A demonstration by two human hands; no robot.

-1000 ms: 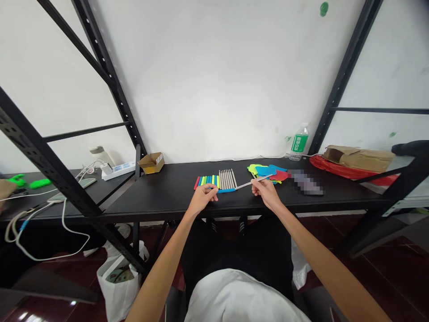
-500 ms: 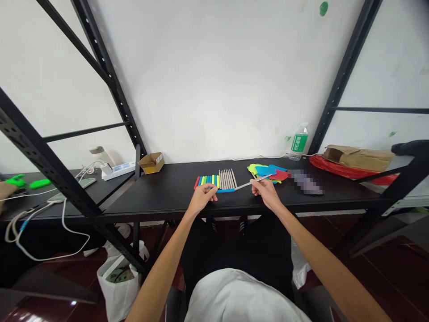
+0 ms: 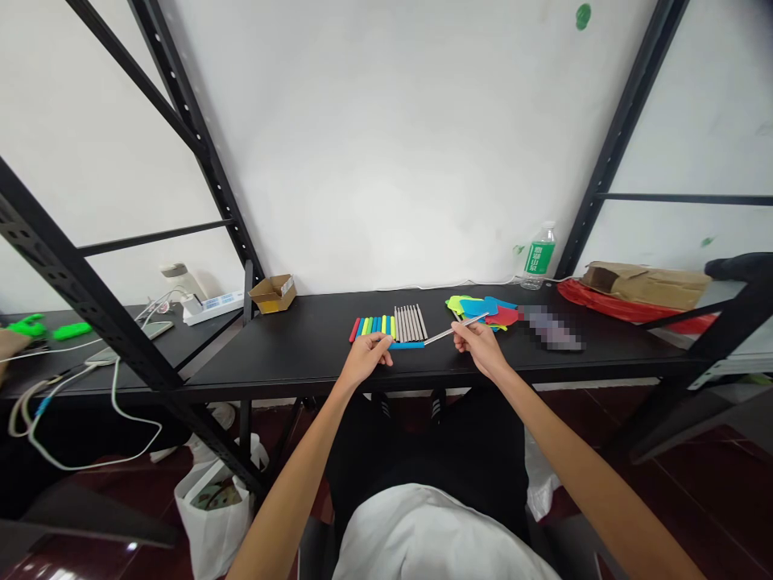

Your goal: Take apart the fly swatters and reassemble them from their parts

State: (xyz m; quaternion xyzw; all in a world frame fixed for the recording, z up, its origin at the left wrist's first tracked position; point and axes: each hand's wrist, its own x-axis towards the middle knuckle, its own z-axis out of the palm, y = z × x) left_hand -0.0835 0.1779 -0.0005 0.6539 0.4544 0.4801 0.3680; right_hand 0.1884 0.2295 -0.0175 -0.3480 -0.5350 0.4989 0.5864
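Observation:
My left hand pinches a blue tube that points right, low over the front part of the black table. Between the fingertips of my right hand is a thin grey rod, slanting down to the left. The rod's lower tip meets the tube's right end; whether it sits inside cannot be made out. Just behind my left hand, red, blue, green and yellow tubes lie side by side. Several more grey rods continue that row to the right.
Flat blue, yellow-green and red pieces are heaped beyond my right hand, beside a blurred-out item. A water bottle stands by the wall. An open small carton is at left. Black metal posts flank the table.
The blue tube and the grey rod have shifted very slightly, their meeting point a touch lower and to the right. Both hands keep their holds.

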